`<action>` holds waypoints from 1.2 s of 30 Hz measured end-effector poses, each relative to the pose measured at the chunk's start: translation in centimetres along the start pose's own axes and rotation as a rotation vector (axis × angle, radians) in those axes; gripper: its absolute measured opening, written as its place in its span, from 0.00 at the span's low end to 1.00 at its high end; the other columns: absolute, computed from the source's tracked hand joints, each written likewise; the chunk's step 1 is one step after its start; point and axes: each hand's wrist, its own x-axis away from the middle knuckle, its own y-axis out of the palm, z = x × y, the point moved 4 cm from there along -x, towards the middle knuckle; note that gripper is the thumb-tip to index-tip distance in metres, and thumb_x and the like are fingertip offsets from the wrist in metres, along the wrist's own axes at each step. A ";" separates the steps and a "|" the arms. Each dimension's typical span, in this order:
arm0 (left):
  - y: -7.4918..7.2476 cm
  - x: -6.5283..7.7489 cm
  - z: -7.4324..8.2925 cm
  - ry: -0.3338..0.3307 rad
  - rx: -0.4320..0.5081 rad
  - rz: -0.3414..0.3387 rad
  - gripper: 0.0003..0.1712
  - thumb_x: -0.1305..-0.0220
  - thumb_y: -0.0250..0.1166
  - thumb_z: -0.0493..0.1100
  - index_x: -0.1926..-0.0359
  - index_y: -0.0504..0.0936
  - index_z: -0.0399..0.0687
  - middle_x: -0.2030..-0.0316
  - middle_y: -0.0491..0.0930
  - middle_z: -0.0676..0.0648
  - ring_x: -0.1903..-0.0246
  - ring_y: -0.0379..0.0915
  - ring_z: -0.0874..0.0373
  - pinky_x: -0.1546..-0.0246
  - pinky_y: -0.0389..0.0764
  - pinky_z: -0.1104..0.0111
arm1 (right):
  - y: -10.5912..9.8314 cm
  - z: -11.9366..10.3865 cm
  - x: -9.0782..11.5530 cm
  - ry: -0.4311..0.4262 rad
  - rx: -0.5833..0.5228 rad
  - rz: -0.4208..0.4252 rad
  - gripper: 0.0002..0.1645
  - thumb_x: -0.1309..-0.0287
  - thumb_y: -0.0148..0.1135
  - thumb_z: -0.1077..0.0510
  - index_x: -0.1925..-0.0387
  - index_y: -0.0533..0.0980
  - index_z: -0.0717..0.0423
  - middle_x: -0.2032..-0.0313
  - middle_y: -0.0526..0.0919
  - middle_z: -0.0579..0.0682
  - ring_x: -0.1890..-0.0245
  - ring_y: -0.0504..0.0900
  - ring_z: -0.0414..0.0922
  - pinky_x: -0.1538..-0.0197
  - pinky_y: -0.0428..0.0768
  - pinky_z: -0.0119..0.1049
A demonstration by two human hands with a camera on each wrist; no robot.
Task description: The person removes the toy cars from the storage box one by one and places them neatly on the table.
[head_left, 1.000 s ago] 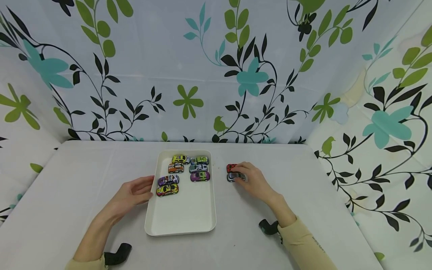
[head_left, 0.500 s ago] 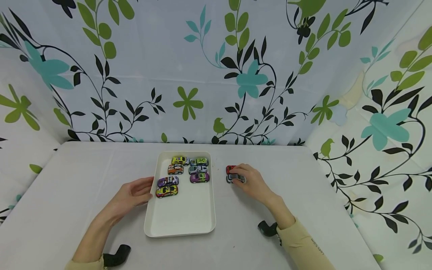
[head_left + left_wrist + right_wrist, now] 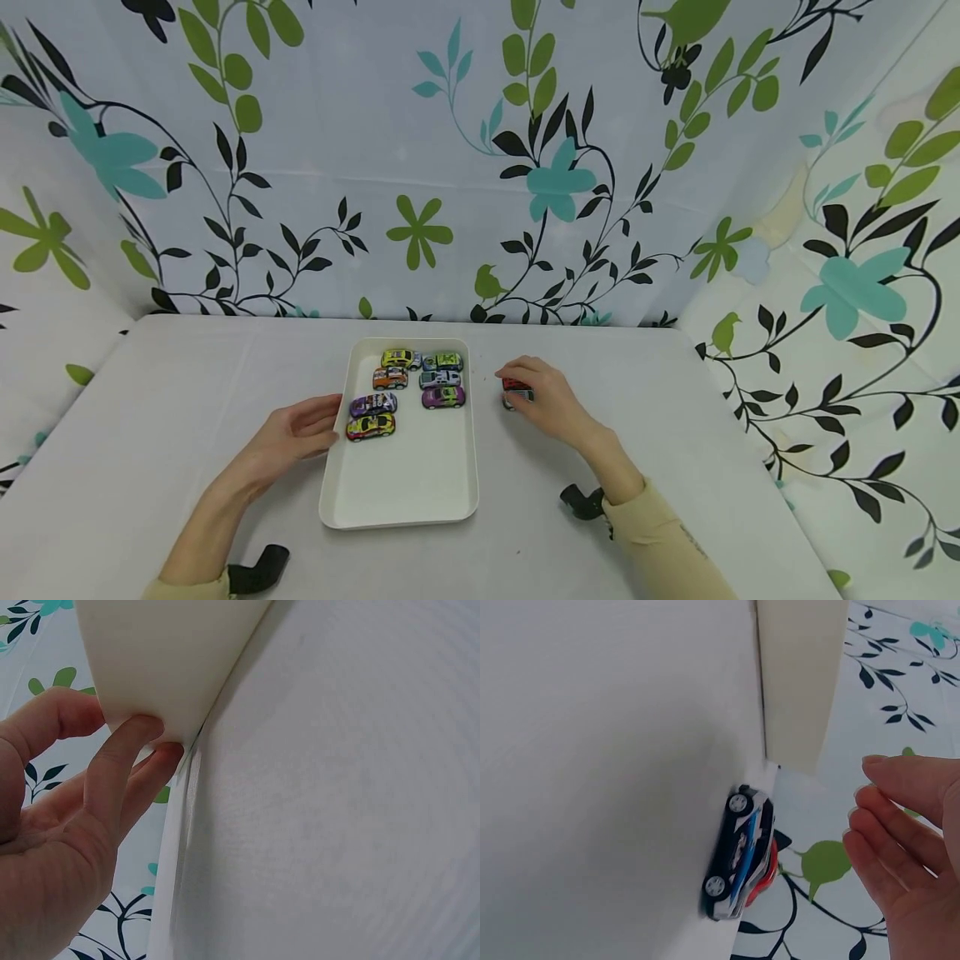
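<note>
Right hand (image 3: 549, 402) has scooted left, fingers bunched just off the red car (image 3: 764, 876) and silver car (image 3: 740, 855), both on the table (image 3: 517, 475) right of the tray (image 3: 405, 487), gap between. Left hand (image 3: 300, 427), fingers kinda spread, touches the tray's left edge.

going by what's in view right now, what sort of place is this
Probably a small screened-off tabletop workspace: a white table stands against a leaf-and-flower patterned backdrop that also runs along both sides, and a white tray on it holds toy cars.
</note>
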 end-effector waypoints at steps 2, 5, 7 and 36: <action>-0.1 0.0 0.0 -0.002 -0.003 0.002 0.39 0.32 0.63 0.34 0.26 0.55 0.29 0.29 0.59 0.27 0.30 0.59 0.33 0.44 0.82 0.63 | 0.2 -0.4 -0.4 -0.003 0.001 -0.013 0.18 0.45 0.72 0.66 0.51 0.83 0.59 0.52 0.84 0.51 0.49 0.82 0.48 0.45 0.83 0.43; -0.1 -0.1 -0.1 -0.012 -0.008 0.008 0.39 0.32 0.63 0.34 0.26 0.56 0.31 0.28 0.59 0.27 0.30 0.60 0.34 0.43 0.81 0.63 | 0.7 -1.0 -0.9 -0.022 0.003 -0.032 0.17 0.44 0.72 0.64 0.51 0.83 0.59 0.52 0.84 0.52 0.50 0.82 0.48 0.47 0.84 0.42; -0.1 -0.1 -0.1 -0.011 -0.011 0.006 0.39 0.32 0.63 0.34 0.26 0.56 0.30 0.28 0.59 0.27 0.30 0.60 0.34 0.43 0.81 0.63 | 1.0 -1.5 -1.2 -0.034 0.000 -0.045 0.17 0.43 0.72 0.64 0.51 0.83 0.59 0.51 0.84 0.52 0.50 0.82 0.48 0.48 0.84 0.41; -0.3 -0.2 -0.4 -0.020 -0.010 0.012 0.40 0.32 0.63 0.37 0.26 0.56 0.32 0.28 0.59 0.28 0.30 0.60 0.35 0.42 0.81 0.64 | 6.6 -4.4 -4.6 -0.055 0.078 -0.277 0.17 0.40 0.69 0.62 0.48 0.82 0.58 0.48 0.82 0.51 0.45 0.80 0.46 0.41 0.81 0.38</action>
